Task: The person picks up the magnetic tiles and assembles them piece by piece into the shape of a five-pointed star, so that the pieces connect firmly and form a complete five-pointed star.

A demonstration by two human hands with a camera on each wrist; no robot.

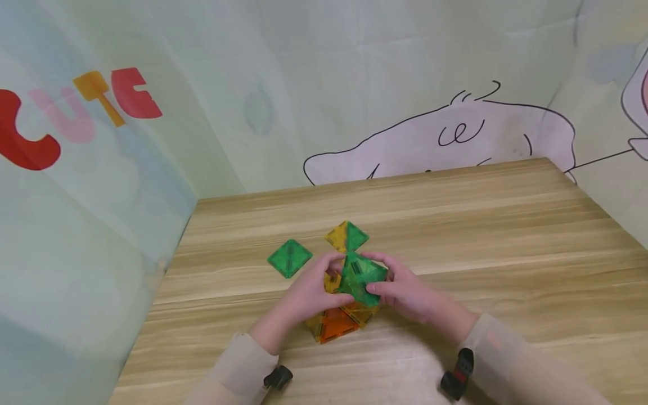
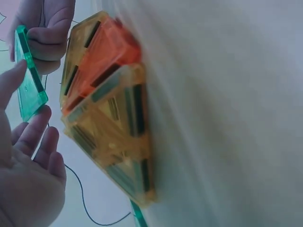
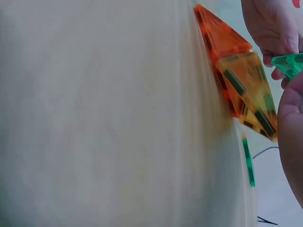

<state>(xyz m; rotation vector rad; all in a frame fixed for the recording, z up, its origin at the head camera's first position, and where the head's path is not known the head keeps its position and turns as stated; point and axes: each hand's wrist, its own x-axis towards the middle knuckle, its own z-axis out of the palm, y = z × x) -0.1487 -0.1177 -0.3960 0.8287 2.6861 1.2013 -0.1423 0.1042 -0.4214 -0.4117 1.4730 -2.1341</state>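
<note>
Translucent green magnetic tiles, joined along their edges, are held between both hands. My left hand pinches their left side, its thumb on one face and fingertips at the lower corner in the left wrist view. On the other side my right hand grips them, thumb on the near face and fingers behind. Just beneath stands a raised shape of yellow and orange magnetic tiles, partly hidden by the hands. Its slanted triangular faces show in the left wrist view, with an orange tile beside yellow ones.
On the wooden table, a green diamond of tiles lies left of the hands. A half-yellow, half-green diamond lies just beyond them. A printed curtain hangs behind the table's far edge.
</note>
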